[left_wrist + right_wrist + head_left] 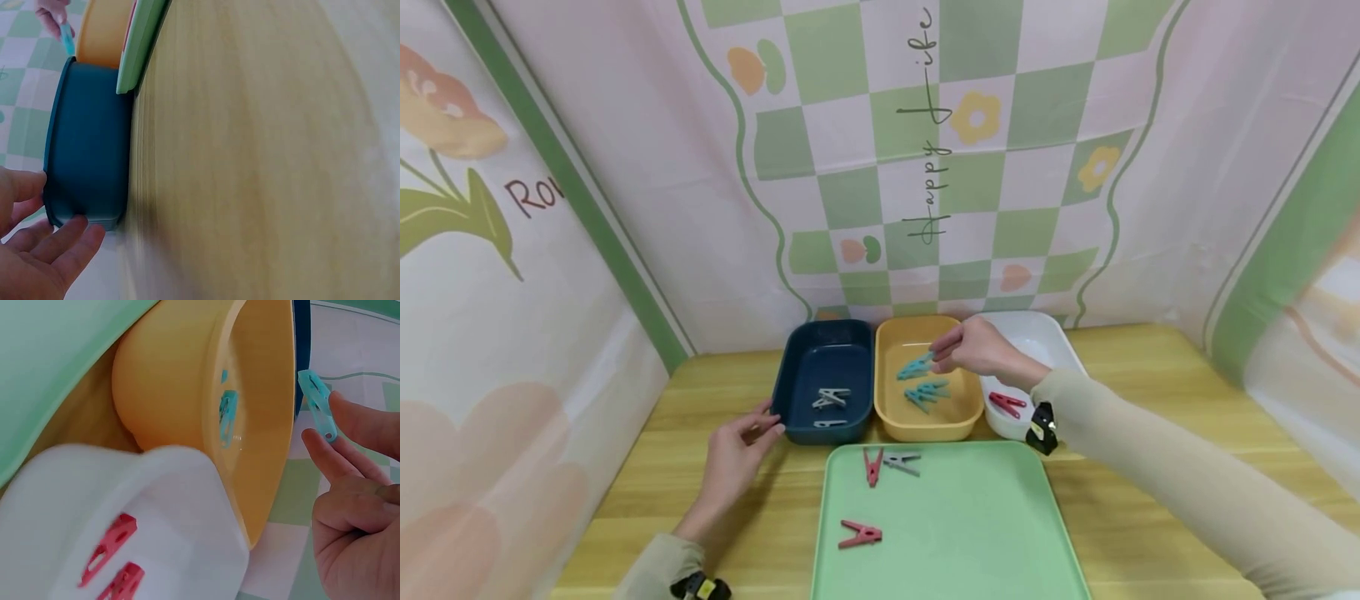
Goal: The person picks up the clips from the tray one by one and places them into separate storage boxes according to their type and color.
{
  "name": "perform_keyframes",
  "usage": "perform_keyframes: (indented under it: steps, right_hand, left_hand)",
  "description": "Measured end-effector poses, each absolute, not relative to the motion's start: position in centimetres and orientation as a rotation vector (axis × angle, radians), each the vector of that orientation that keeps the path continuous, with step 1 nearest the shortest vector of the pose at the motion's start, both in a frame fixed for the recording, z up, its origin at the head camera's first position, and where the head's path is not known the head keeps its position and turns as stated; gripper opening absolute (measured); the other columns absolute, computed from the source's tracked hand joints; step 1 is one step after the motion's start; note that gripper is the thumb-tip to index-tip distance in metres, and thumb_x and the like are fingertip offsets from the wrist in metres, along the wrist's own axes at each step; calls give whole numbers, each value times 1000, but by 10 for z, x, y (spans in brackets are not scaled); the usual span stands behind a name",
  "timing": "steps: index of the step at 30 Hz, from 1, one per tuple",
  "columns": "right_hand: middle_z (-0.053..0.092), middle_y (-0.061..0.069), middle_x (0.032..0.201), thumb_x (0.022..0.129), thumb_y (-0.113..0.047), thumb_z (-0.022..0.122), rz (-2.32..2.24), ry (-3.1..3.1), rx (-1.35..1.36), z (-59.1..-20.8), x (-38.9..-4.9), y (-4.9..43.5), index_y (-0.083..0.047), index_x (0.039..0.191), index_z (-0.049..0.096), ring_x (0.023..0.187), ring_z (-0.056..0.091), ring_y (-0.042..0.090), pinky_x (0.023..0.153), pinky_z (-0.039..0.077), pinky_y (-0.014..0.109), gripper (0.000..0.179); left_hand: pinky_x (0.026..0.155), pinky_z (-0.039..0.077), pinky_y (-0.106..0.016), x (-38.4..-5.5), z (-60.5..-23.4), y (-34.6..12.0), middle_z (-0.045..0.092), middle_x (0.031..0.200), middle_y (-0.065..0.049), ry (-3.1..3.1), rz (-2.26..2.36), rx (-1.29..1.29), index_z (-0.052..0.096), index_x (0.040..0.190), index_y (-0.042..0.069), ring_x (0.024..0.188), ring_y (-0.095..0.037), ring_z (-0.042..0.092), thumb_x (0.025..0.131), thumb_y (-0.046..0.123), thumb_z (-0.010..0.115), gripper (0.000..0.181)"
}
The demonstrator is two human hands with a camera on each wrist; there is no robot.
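My right hand (977, 346) is above the yellow bin (887, 425), pinching a teal clothespin (319, 405) between thumb and fingertips. More teal clothespins (925, 395) lie inside that bin. At its near left corner, the dark blue bin (87, 144) is held by my left hand (735, 454), thumb at the rim and fingers along the outside. Grey clothespins (831, 398) lie in the blue bin. Two red clothespins (109, 547) rest in the white bin (187, 487). On the green tray (955, 525) are a grey clothespin (902, 462) and two red clothespins (860, 533).
The three bins stand side by side on a wooden table (1120, 367), against a checked curtain (895, 167). The tray sits just in front of them. Printed curtains also hang to the left and right.
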State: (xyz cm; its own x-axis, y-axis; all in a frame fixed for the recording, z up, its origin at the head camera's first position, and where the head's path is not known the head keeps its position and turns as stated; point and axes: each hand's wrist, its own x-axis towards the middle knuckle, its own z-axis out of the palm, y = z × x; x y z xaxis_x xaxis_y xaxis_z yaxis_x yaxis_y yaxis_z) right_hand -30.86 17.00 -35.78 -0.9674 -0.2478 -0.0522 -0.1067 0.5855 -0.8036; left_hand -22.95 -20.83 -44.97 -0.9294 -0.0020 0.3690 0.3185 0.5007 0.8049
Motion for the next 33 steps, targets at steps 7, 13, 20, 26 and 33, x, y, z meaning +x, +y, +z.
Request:
perform_keyframes:
  steps: [7, 13, 20, 26, 33]
  right_hand:
    - [71, 11, 96, 77, -8, 79, -1354, 2629, -281, -365, -314, 159, 1, 108, 69, 89, 68, 20, 93, 48, 41, 34]
    - [72, 7, 93, 75, -10, 80, -1304, 2672, -259, -368, -321, 152, -3, 105, 71, 91, 66, 21, 94, 47, 42, 32]
    - [72, 3, 89, 75, -12, 80, -1279, 2700, -255, -371, -329, 152, -4, 104, 72, 94, 65, 22, 95, 46, 42, 31]
    - [72, 6, 94, 75, -13, 80, -1280, 2723, -243, -369, -333, 151, -4, 105, 72, 97, 64, 24, 94, 47, 43, 32]
    - [71, 6, 98, 74, -14, 81, -1275, 2728, -211, -370, -335, 152, -5, 106, 72, 100, 63, 26, 93, 47, 44, 34]
  left_hand:
    - [75, 56, -27, -230, -451, -209, 61, 124, -10, -2406, -1397, -273, 72, 97, 1, 106, -23, 63, 84, 9, 73, 16]
    - [75, 56, -26, -231, -451, -209, 61, 124, -9, -2415, -1388, -267, 72, 97, 1, 105, -22, 63, 84, 14, 73, 18]
    - [74, 56, -25, -232, -450, -208, 62, 124, -7, -2418, -1397, -259, 72, 97, 2, 103, -20, 64, 84, 13, 74, 17]
    - [75, 56, -27, -232, -451, -208, 62, 124, -8, -2417, -1403, -261, 72, 97, 1, 103, -21, 64, 84, 12, 74, 17]
    - [75, 56, -26, -232, -452, -208, 62, 124, -7, -2415, -1417, -244, 72, 97, 1, 105, -22, 63, 83, 10, 74, 16]
